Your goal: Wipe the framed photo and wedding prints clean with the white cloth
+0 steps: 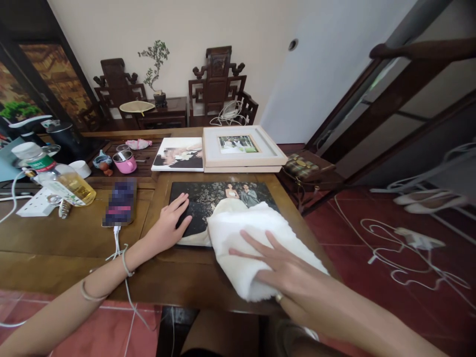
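Note:
A large dark photo print (208, 198) of a couple lies flat on the wooden table (74, 233). My left hand (169, 223) rests on its left edge with fingers stretched out flat. My right hand (277, 265) lies with fingers spread on a white fluffy cloth (241, 233), pressing it onto the print's lower right part. The cloth hides that corner of the print.
Behind the print lie a second photo print (178, 154) and a white framed photo (241, 146). A phone (119, 202) with a white cable, an oil bottle (59, 181), a white power strip (35, 203) and a pink cup (125, 162) sit left. The table's right edge drops to a red tile floor.

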Motion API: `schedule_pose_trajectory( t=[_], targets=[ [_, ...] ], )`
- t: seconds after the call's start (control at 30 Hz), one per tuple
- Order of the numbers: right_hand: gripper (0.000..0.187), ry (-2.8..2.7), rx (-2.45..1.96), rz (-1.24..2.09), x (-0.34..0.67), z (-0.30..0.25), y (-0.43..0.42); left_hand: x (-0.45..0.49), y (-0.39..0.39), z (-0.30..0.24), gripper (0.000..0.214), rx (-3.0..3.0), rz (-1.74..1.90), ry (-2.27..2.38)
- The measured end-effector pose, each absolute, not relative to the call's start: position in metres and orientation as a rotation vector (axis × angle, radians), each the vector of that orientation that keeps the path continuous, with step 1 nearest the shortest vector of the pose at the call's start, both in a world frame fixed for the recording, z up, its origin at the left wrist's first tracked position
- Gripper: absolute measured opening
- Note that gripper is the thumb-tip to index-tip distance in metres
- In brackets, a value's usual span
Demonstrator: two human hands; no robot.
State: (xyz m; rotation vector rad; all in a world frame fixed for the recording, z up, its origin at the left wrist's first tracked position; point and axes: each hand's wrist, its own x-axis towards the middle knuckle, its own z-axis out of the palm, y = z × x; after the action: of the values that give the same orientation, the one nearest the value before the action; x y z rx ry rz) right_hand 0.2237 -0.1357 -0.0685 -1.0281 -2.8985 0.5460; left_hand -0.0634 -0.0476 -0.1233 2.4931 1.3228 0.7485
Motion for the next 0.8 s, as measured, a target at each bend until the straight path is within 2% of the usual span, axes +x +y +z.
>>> schedule_pose_trajectory(
  t=[0.43, 0.6, 0.7, 0.8],
  targets=[
    [0.053, -2.808, -1.359, 0.256, 0.183, -0.066, -0.002, -0.065, -0.048, -0.123, 0.045, 2.480, 0.718, 1.310],
    [0.057, -2.837, -1.303, 0.287, 0.178, -0.064, -0.049, -0.065, -0.048, -0.125, 0.045, 2.462, 0.745, 1.325],
    [0.062, -2.927, -1.216, 0.461, 0.179, -0.055, -0.093, -0.065, -0.048, -0.126, 0.044, 2.466, 0.757, 1.328],
    [0.059, -3.010, -1.138, 0.640, 0.180, -0.045, -0.125, -0.064, -0.048, -0.126, 0.045, 2.468, 0.749, 1.342]
  ],
)
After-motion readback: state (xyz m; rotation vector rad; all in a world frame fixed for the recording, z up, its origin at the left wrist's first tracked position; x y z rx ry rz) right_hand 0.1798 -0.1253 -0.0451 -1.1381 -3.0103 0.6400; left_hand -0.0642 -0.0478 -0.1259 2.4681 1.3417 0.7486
